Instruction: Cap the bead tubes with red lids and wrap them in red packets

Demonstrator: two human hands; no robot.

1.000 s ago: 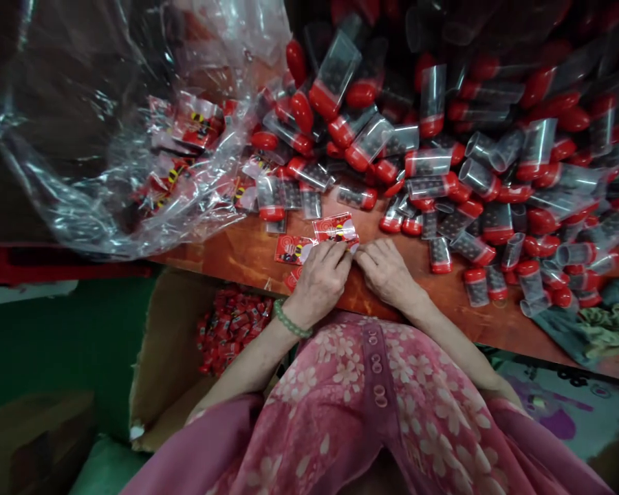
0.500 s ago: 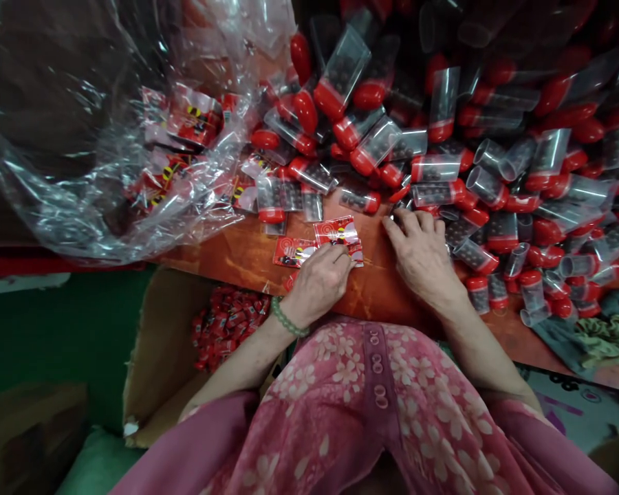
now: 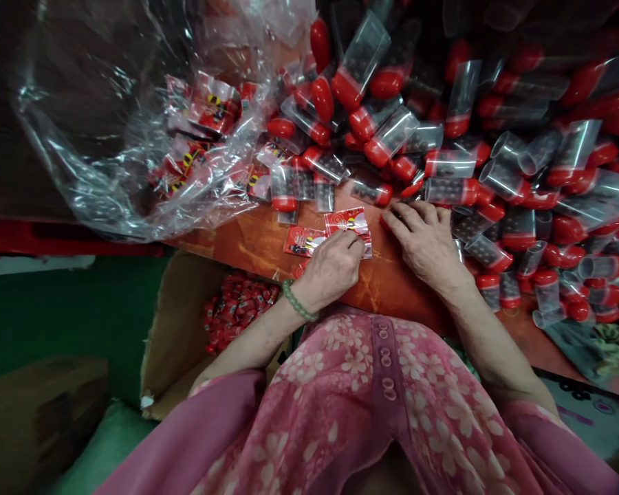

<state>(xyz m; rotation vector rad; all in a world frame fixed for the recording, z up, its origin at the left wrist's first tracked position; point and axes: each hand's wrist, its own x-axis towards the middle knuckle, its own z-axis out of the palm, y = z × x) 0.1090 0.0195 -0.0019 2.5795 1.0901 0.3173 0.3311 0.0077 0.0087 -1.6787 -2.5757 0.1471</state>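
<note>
My left hand (image 3: 334, 267) is closed in a pinch at the edge of the red printed cards; its fingertips are partly hidden. One card (image 3: 344, 220) lies above it, overlapping others, and another card (image 3: 302, 240) is to its left. My right hand (image 3: 427, 240) curls over a red-capped clear tube on the table, a little to the right of the cards. The tube's red end (image 3: 384, 220) shows by the fingertips, and the rest is mostly under the hand. Many clear tubes with red caps (image 3: 392, 136), some holding dark beads, are heaped beyond both hands.
A clear plastic bag (image 3: 98, 213) with red printed packets (image 3: 214, 103) spreads over the back left. Below the orange table (image 3: 227, 240), an open carton (image 3: 170, 330) holds small red pieces (image 3: 240, 309). Cloth (image 3: 582, 344) lies at the right edge.
The view has shifted, so the scene appears farther right. My right hand now covers a tube, whose red end shows at its fingertips. My left hand remains at the cards.
</note>
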